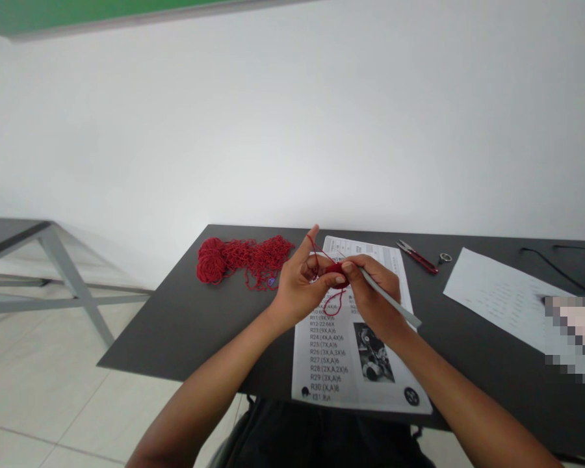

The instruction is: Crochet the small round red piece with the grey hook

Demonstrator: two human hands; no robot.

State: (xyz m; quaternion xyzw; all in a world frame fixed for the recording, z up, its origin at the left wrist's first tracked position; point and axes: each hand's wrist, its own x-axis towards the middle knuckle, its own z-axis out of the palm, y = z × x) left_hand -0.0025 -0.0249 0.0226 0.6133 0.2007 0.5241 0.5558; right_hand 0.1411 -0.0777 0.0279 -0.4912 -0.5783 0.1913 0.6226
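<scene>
My left hand [299,279] pinches a small red crochet piece [340,275] between thumb and fingers, its index finger raised with red yarn [313,242] running over it. In my right hand [377,292] is a crochet hook with a pale grey handle [392,300], held like a pen, its thin shaft at the crochet piece. The right fingertips also touch the piece. A loop of red yarn hangs below it. Under both hands lies a printed pattern sheet [326,361] with rows of text and a dark photo. The hook's very tip is too small to make out.
Red yarn [212,261], part ball and part loose tangle, lies at the table's back left, a small purple item [272,281] by it. Red thread snips [422,259] and a small ring [445,257] lie right. Farther right are a white paper [497,292] and dark-framed glasses [556,266].
</scene>
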